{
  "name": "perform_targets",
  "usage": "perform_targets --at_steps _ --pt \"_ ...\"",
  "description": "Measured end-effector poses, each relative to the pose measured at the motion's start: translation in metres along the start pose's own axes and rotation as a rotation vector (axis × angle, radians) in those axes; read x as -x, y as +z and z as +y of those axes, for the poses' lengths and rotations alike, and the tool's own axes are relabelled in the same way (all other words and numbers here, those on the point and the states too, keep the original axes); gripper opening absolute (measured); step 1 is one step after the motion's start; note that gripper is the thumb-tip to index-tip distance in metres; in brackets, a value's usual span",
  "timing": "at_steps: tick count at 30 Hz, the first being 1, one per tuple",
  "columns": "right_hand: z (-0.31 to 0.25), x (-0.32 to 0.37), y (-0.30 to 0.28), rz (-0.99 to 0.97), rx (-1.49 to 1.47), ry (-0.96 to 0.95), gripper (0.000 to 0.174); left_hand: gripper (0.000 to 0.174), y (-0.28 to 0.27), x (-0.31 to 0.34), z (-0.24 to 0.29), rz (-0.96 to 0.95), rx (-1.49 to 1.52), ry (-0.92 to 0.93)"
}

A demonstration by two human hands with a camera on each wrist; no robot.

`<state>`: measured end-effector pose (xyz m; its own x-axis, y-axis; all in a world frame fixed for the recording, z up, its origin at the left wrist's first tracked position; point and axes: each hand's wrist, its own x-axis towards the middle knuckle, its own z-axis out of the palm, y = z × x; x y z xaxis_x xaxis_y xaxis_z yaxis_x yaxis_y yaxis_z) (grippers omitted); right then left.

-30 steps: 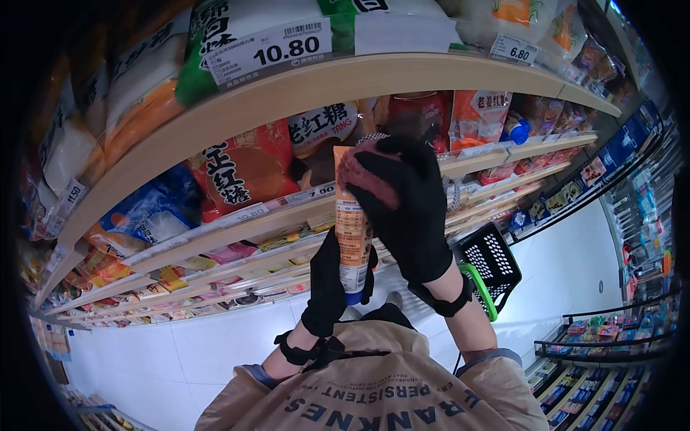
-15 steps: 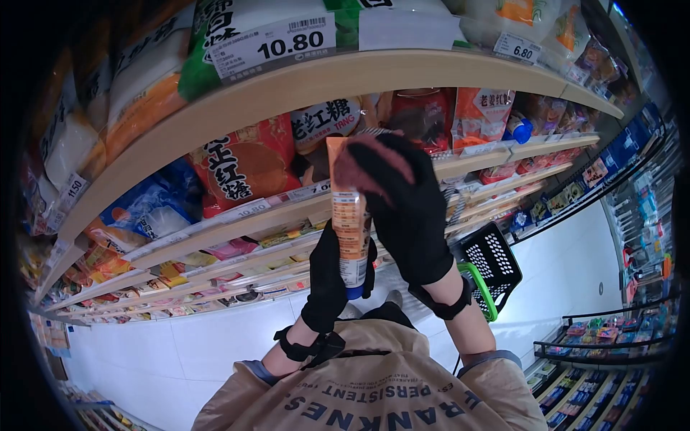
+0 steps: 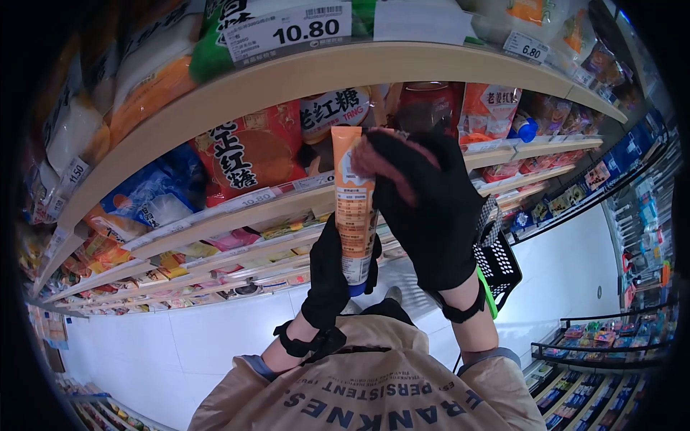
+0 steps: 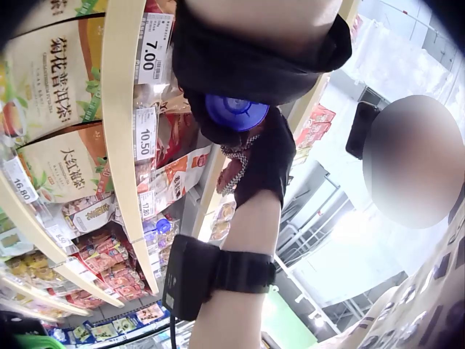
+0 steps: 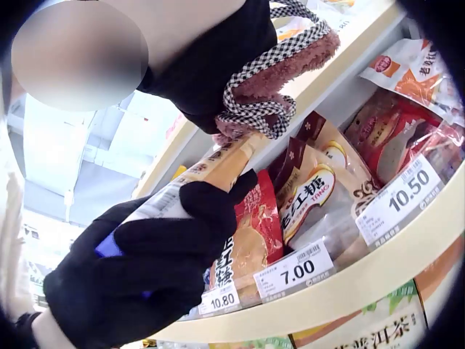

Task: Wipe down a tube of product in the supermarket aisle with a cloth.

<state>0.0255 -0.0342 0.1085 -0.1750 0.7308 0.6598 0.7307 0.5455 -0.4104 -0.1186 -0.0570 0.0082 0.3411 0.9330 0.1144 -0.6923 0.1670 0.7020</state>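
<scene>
Holding an orange tube (image 3: 354,208) upright, cap (image 3: 356,289) downward, close before the shelves at mid-scene. Gripping its lower end with the black-gloved left hand (image 3: 330,276), fingers wrapped tight just above the blue cap. Clasping its top end with the gloved right hand (image 3: 430,208), fingers curled down over the right side. Standing near red bags (image 3: 248,161) on the far shelf (image 3: 215,215). Carrying a black basket (image 3: 497,264) at the right forearm, low on the right.
</scene>
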Motion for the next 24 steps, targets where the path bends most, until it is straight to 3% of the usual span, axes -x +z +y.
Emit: perform_targets --at_steps 1,4,6,10,15,18,21,23,24 --pt "0.003 -0.005 0.003 0.099 -0.006 -0.01 0.044 0.046 0.019 -0.002 0.002 0.17 -0.177 0.023" --pt "-0.013 -0.009 0.004 0.038 0.1 -0.096 0.042 0.047 0.021 0.0 -0.006 0.286 -0.339 0.069" --pt "-0.013 -0.01 0.006 0.068 0.149 -0.148 0.039 0.046 0.019 0.002 -0.004 0.238 -0.282 0.063" --pt "-0.001 -0.016 -0.002 0.15 0.04 0.049 0.044 0.045 0.015 0.003 -0.001 0.178 -0.234 0.031" --pt "-0.019 -0.013 -0.005 0.005 0.026 -0.054 0.041 0.047 0.016 0.005 -0.007 0.152 -0.318 0.025" --pt "0.0 -0.015 0.002 0.111 0.013 0.002 0.043 0.046 0.014 0.006 -0.007 0.16 -0.308 0.021" --pt "-0.013 -0.006 0.006 -0.006 0.083 0.007 0.045 0.055 0.01 0.004 -0.004 -0.011 -0.165 -0.012" --pt "-0.022 0.012 0.007 -0.137 0.115 -0.057 0.047 0.068 0.021 0.0 -0.002 0.426 0.168 0.001" --pt "-0.024 0.023 0.011 -0.221 0.149 -0.071 0.048 0.079 0.014 0.003 0.0 0.42 -0.14 -0.015"
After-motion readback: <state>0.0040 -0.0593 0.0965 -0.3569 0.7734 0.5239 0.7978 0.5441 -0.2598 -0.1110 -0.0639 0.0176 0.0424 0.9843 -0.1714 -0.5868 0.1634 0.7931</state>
